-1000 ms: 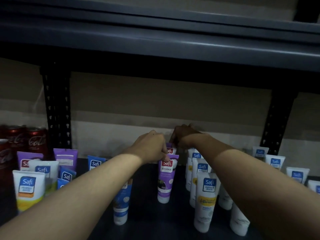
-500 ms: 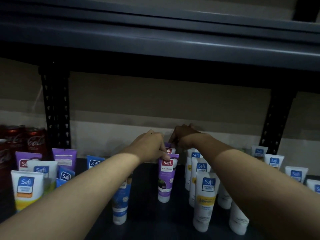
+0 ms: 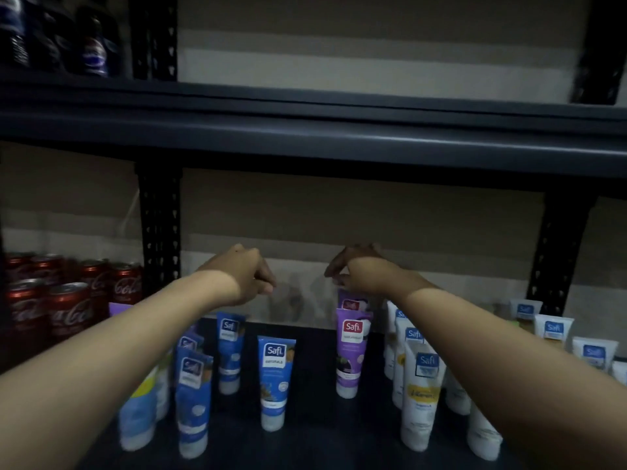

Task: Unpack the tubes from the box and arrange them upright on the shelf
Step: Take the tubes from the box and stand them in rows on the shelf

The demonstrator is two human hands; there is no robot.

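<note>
Nearest you on the dark shelf (image 3: 305, 449), the tubes stand on their caps with the crimped ends up: a white tube (image 3: 420, 395) at front right, a blue tube (image 3: 276, 381) toward the middle. Farther back the front purple tube (image 3: 351, 351) stands upright. The rear purple tube (image 3: 351, 301) is just behind it, long axis vertical, crimp pointing up at your right hand (image 3: 353, 271). That hand hangs directly over it with its fingers bunched downward at the crimp. You cannot tell whether the grip pinches it or only touches. Your left hand (image 3: 244, 276) is well apart to the left, its grip curled under with nothing seen in it. The right is nearer, so the next move likely runs along that vertical axis.
</note>
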